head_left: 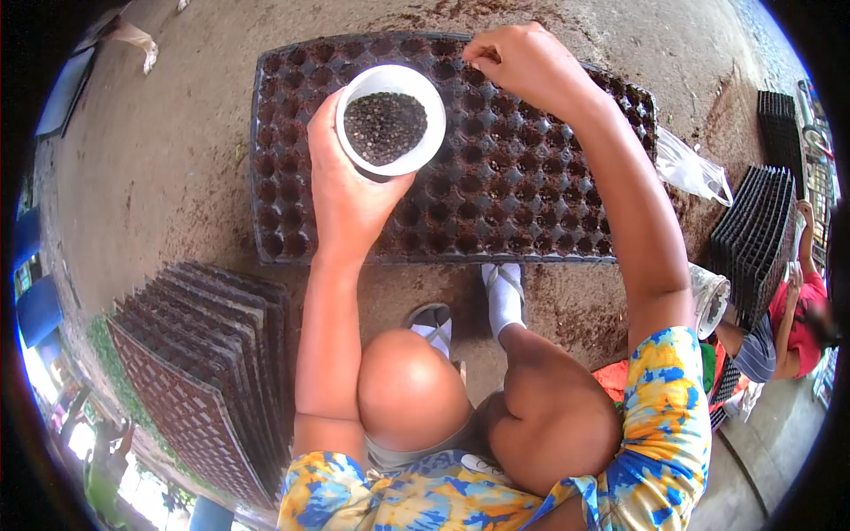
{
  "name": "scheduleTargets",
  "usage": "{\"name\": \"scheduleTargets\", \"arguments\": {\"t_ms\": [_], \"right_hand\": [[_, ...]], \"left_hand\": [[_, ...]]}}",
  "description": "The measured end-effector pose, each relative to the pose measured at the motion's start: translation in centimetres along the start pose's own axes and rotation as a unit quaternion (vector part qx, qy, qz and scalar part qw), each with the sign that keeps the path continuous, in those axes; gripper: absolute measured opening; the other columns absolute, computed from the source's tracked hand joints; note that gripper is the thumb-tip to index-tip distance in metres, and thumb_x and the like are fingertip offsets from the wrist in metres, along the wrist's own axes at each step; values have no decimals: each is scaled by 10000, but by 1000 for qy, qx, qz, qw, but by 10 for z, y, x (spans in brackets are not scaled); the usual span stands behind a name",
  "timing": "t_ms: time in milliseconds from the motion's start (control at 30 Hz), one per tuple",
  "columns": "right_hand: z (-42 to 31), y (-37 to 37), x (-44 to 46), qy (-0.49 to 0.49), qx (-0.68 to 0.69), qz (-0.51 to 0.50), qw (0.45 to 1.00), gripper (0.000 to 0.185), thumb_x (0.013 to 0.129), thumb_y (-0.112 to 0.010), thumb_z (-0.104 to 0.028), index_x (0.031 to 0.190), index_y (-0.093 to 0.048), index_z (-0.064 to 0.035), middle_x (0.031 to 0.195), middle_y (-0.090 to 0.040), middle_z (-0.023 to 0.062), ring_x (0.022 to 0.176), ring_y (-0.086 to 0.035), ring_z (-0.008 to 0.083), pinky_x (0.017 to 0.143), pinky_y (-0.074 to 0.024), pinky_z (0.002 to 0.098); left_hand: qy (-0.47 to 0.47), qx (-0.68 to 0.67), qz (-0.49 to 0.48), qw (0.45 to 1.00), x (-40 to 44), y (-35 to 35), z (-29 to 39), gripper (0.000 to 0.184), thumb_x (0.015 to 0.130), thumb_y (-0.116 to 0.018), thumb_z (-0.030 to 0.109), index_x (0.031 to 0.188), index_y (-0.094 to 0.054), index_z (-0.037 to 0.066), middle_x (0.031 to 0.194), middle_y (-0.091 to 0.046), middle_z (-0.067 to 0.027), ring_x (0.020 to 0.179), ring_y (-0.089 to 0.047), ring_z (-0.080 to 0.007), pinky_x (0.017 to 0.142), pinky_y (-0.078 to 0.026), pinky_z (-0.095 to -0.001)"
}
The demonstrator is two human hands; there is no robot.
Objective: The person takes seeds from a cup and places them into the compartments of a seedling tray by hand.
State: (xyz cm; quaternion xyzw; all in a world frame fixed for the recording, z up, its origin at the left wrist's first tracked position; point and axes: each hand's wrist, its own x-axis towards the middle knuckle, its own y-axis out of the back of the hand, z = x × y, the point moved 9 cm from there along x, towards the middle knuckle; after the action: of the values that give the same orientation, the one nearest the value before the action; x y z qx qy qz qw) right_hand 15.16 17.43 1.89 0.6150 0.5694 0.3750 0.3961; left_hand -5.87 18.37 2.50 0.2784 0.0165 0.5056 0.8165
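Observation:
My left hand (341,190) is wrapped round a white plastic cup (434,146), tilted so its open mouth faces me. Small dark round seeds (385,126) fill much of the cup. Below it lies a black seedling tray (425,212), its many round cells lined with dark brown soil. My right hand (522,66) hovers at the tray's far edge, thumb and fingertips pinched together just over the cells. Whatever sits between those fingertips is too small or hidden to make out.
Stacked seedling trays (195,372) stand at the left, with another stack (753,239) at the right. A white plastic bag (691,168) lies beside the tray's right end. Another person (801,327) in a red top sits at far right. Soil is scattered over the concrete floor (177,115).

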Motion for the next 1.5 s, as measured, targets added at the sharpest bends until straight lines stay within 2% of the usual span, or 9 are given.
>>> {"name": "scheduleTargets", "arguments": {"t_ms": [100,133,167,333,567,733,1233,1367,1500], "right_hand": [[-75,23,-9,94,-5,-17,995,168,810,-627,-109,949,-710,-64,836,-690,120,794,-676,291,744,-541,378],[-99,15,-13,170,-10,-13,985,135,747,-606,-134,765,-699,-37,782,-681,171,760,-680,332,683,-541,416],[-100,-14,-12,116,-83,-127,982,115,731,-607,-97,757,-697,-30,762,-680,180,755,-687,330,678,-547,419],[-120,-22,-12,179,-4,-63,982,128,720,-625,-103,777,-682,-3,787,-678,205,772,-690,327,674,-551,403],[-2,8,9,4,113,6,994,174,816,-661,-150,964,-691,-64,802,-697,73,742,-665,149,731,-534,304],[42,-30,5,-72,96,-37,992,184,795,-697,-159,965,-701,-89,842,-705,63,768,-662,147,742,-532,304],[4,-31,-16,-43,1,-115,992,226,795,-697,-146,1014,-710,-90,874,-712,102,815,-690,209,760,-539,325],[-37,27,-22,-7,122,2,993,190,819,-661,-144,987,-710,-72,884,-705,106,821,-683,259,771,-532,359],[-108,-18,-29,209,-101,-91,968,106,726,-630,-84,775,-695,-16,788,-685,175,733,-690,313,639,-548,418]], "left_hand": [[-14,25,-8,1000,1,-9,9,925,568,-888,100,1339,-381,32,1282,-519,-144,1180,-528,-258,1014,-419,-373],[-22,31,-10,999,1,-14,14,919,567,-887,100,1336,-387,35,1284,-520,-143,1182,-526,-263,1014,-420,-376],[-31,37,-12,999,2,-17,18,914,566,-887,99,1333,-393,37,1287,-520,-142,1185,-525,-268,1014,-421,-379],[-45,14,-23,999,-2,-17,21,888,575,-872,88,1315,-382,33,1263,-492,-177,1163,-501,-362,984,-427,-422],[24,-9,12,1000,-1,5,2,927,580,-882,82,1342,-359,14,1263,-514,-153,1165,-527,-256,1018,-410,-376],[-3,-24,15,1000,-1,6,1,923,587,-865,50,1349,-346,11,1274,-494,-159,1180,-511,-261,1023,-401,-381],[1,-28,15,999,-1,6,-2,930,587,-863,39,1352,-336,8,1293,-482,-159,1189,-502,-250,1040,-388,-379],[17,-3,6,1000,1,1,1,918,579,-873,64,1339,-360,15,1282,-499,-157,1184,-513,-252,1026,-400,-375],[-26,4,-15,1000,2,-17,17,882,567,-862,59,1313,-392,16,1255,-494,-183,1174,-500,-343,1004,-413,-404]]}}
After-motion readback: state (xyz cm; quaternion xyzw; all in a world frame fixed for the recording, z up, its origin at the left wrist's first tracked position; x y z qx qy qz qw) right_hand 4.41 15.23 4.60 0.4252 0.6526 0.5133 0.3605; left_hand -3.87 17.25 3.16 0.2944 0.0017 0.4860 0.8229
